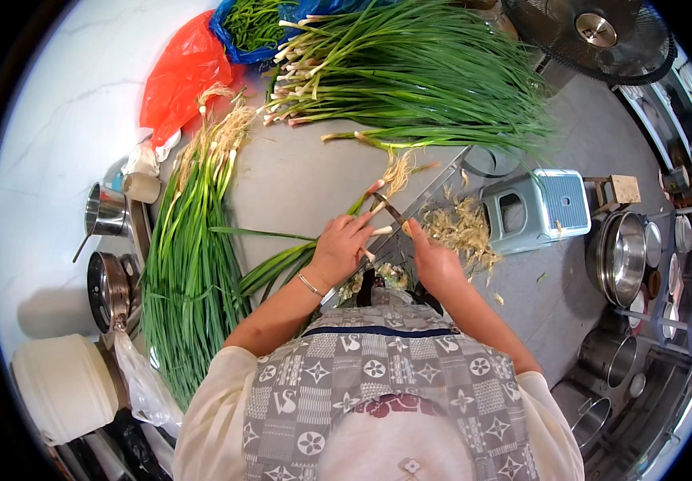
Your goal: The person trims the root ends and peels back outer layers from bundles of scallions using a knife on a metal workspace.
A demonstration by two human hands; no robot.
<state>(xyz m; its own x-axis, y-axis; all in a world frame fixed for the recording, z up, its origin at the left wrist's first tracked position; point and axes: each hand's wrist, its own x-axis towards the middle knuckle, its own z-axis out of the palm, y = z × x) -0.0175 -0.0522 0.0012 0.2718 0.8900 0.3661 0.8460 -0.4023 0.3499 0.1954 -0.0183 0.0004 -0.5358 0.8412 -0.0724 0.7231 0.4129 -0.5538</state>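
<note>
My left hand (340, 245) holds several green garlic stalks (280, 264), their white bulb ends pointing right near the edge of the metal table (298, 174). In my right hand (436, 261) is a small knife (389, 209), its blade against a stalk end beside a tuft of roots (399, 173). A large pile of green garlic (418, 78) with bare white ends lies at the far side of the table. To the left lies another bunch (192, 264), its long roots still attached. A few loose stalks rest below the far pile.
Cut roots (463, 231) lie on the floor beside a grey-blue plastic stool (562, 204). A red plastic bag (183, 78) and a blue bag (217, 30) of green peppers stand at the far left. Pots (105, 210) line the left side; steel basins (625, 258) and a fan (595, 30) are at right.
</note>
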